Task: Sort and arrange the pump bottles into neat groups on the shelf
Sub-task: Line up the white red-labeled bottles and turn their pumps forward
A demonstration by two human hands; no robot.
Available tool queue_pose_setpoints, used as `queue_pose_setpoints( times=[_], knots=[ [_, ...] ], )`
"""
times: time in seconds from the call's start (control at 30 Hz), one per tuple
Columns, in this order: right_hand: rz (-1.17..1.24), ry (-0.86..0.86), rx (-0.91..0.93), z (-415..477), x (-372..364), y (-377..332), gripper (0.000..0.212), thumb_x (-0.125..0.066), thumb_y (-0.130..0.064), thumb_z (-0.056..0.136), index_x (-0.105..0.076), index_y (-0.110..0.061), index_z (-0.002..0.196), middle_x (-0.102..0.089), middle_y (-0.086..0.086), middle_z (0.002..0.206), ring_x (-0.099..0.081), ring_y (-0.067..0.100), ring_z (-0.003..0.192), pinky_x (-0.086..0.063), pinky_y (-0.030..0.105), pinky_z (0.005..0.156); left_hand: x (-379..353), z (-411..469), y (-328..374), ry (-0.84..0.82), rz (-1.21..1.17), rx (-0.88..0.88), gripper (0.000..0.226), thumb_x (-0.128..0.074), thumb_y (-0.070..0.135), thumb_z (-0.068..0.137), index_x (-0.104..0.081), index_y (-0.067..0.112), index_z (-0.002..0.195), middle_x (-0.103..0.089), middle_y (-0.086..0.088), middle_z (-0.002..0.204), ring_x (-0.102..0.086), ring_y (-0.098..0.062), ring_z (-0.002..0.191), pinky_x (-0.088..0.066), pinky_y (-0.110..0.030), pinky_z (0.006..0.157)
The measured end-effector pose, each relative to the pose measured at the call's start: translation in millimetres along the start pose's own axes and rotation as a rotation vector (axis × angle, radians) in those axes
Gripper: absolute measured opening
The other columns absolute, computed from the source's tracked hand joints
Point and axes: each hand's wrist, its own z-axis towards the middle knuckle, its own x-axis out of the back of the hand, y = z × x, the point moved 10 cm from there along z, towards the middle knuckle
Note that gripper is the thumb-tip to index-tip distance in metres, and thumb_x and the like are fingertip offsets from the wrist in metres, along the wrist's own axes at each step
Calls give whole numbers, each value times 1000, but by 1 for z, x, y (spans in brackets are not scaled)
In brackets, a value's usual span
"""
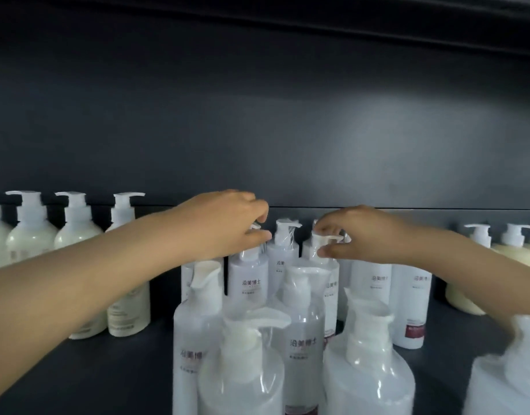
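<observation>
Two translucent white pump bottles are shown standing upright mid-shelf, each held at its pump head. The left hand (227, 226) is curled over the pump of a cylindrical bottle (249, 277) printed with dark characters. The right hand (362, 235) pinches the pump of a neighbouring bottle (332, 284) between thumb and fingers. Clear film is seen wrapped around both necks. The dark shelf (108, 369) also carries cream-tinted rounded bottles at far left (30, 235) and far right (464, 295). The neighbouring bottle's body is largely hidden by a nearer tall bottle (302, 324). The foremost bottles (242, 369) are blurred and cut off at the lower edge, and the small label print cannot be read.
</observation>
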Motion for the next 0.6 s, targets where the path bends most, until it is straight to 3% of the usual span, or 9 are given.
queue_pose_setpoints(
  times=[0.13,0.27,0.37,0.5,0.6],
  knots=[
    [153,19,-9,5,0,5,43,-69,-46,78,-60,-28,117,-63,-16,110,-50,-6,81,-39,14,77,-15,8,-5,-80,-3,8,35,-42,51,92,-52,27,116,-53,11,105,-54,-12,98,-45,-28,79],
    [350,3,-19,15,-1,11,25,-80,-37,68,-63,-31,86,-63,-17,80,-55,-6,69,-46,14,71,-29,14,-18,-172,-144,46,34,-50,53,87,-61,28,107,-59,13,101,-57,-6,89,-49,-31,84],
    [486,-8,-16,21,-3,13,23,-85,-30,64,-66,-27,78,-63,-14,67,-56,-5,59,-47,13,61,-31,17,-20,-179,-245,47,30,-58,48,84,-66,25,100,-62,12,94,-57,-1,81,-49,-29,83],
    [574,-13,-24,30,-8,9,27,-85,-27,65,-66,-17,81,-62,-12,63,-60,2,56,-44,10,52,-33,21,-26,-188,-359,76,25,-65,45,79,-68,26,95,-66,11,90,-61,-2,81,-49,-27,81],
    [610,-14,-40,36,-12,3,27,-83,-28,67,-62,-17,80,-62,-10,68,-66,8,55,-50,16,54,-34,22,-28,-199,-417,84,24,-67,43,78,-69,29,96,-67,13,90,-60,2,83,-49,-22,79]
  ],
)
